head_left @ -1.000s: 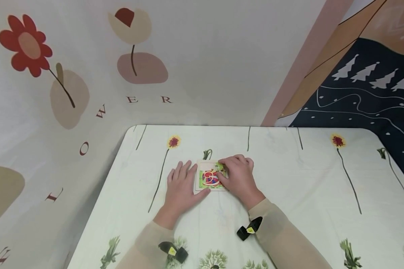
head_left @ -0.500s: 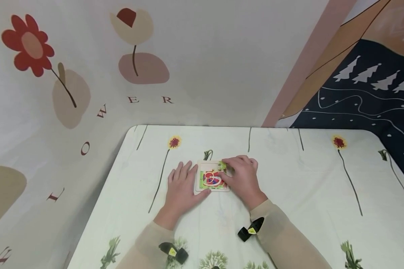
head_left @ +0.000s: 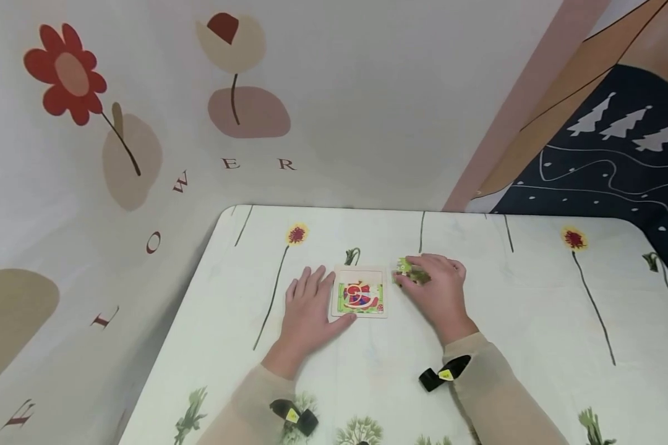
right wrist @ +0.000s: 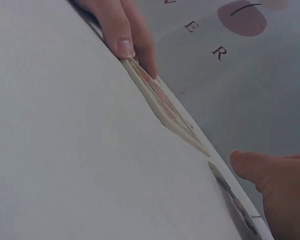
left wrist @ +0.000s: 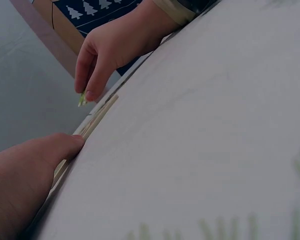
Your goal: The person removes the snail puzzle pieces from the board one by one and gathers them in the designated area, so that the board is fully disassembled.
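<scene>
- The green puzzle piece [head_left: 403, 266] is sitting just right of the puzzle board [head_left: 362, 275], apart from it; whether it is touching the table [head_left: 512, 321] underneath, I cannot tell from here.
- The right hand [head_left: 436, 290] is pinching that piece between thumb and fingertips, with the palm partly covering its far side.
- The left hand [head_left: 308, 306] is resting along the board's left side, fingers lying straight and spread, thumb reaching along the near edge; it seems to be steadying the board more than gripping it.
- The board is lying flat, showing a red and green picture [head_left: 360, 298] across its lower part and a pale bare strip along the top.
- The piece is looking thin, light and stiff, perhaps wood or thick card, so I am expecting no bending under a gentle squeeze.
- Its printed face may be a little slick, and its knobs are probably the weakest spots; opposite edges are offering the best hold, away from those knobs.
- The board is also looking light, likely to be sliding on the cloth-like surface if nudged; its raised rim is giving a good place for holding.
</scene>
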`<state>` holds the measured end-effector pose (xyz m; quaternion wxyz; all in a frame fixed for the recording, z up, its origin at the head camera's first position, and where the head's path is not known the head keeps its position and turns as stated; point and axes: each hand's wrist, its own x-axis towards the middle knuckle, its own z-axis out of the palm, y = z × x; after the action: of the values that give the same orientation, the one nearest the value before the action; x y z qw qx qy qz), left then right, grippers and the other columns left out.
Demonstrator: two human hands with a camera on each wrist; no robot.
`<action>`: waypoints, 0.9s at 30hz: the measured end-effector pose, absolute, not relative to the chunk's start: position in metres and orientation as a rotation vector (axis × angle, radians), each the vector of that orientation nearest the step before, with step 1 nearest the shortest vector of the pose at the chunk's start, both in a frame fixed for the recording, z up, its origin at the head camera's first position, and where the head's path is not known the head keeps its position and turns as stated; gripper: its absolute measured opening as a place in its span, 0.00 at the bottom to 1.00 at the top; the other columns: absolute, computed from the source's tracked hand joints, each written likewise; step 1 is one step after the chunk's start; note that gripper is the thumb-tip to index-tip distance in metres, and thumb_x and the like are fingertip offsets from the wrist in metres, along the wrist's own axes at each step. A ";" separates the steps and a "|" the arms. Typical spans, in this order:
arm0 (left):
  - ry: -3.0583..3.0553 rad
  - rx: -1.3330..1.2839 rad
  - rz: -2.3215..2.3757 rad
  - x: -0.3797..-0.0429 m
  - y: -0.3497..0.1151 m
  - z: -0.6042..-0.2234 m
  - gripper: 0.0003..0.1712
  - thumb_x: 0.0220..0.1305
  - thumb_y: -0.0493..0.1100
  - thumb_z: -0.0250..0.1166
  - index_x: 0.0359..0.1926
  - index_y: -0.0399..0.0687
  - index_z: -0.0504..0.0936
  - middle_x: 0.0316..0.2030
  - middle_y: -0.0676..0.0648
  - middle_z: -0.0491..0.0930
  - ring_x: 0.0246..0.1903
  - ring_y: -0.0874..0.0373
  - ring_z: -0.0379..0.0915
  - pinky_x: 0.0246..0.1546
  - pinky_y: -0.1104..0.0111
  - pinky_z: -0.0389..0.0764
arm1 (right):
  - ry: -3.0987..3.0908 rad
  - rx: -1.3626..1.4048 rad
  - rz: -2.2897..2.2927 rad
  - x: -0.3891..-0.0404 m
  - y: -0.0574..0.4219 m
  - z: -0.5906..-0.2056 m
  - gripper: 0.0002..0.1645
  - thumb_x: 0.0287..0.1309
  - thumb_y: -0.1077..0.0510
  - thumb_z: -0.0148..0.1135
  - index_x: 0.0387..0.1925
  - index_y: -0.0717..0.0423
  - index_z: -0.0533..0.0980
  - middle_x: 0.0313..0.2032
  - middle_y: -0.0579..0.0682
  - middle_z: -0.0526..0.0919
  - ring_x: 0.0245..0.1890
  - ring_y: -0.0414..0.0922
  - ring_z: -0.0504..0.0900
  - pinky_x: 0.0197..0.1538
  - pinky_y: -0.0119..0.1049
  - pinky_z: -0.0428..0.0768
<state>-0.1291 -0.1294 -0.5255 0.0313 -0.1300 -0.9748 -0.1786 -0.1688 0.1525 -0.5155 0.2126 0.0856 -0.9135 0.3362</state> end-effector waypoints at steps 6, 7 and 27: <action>-3.010 -0.395 -0.567 -0.128 -0.127 -0.524 0.58 0.62 0.76 0.66 0.81 0.46 0.64 0.82 0.40 0.57 0.82 0.38 0.43 0.77 0.39 0.48 | -2.546 0.233 0.952 -0.166 0.170 -0.516 0.24 0.50 0.53 0.87 0.50 0.53 0.90 0.47 0.52 0.92 0.65 0.55 0.81 0.71 0.66 0.58; -3.010 -0.395 -0.568 -0.128 -0.128 -0.524 0.58 0.62 0.76 0.66 0.81 0.46 0.64 0.82 0.40 0.57 0.82 0.38 0.43 0.77 0.39 0.48 | -2.545 0.232 0.956 -0.166 0.172 -0.517 0.24 0.50 0.53 0.87 0.50 0.53 0.90 0.47 0.52 0.92 0.65 0.55 0.80 0.71 0.66 0.58; -3.011 -0.408 -0.567 -0.129 -0.129 -0.524 0.59 0.62 0.76 0.66 0.81 0.45 0.64 0.82 0.40 0.57 0.82 0.37 0.43 0.76 0.38 0.48 | -2.559 0.162 0.954 -0.153 0.218 -0.520 0.23 0.47 0.60 0.88 0.48 0.54 0.90 0.44 0.54 0.92 0.60 0.61 0.84 0.67 0.68 0.66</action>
<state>-0.1295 -0.1292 -0.5237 0.0253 -0.1320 -0.9738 -0.1834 -0.1525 0.2183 -0.5196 0.2018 0.0581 -0.9162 0.3414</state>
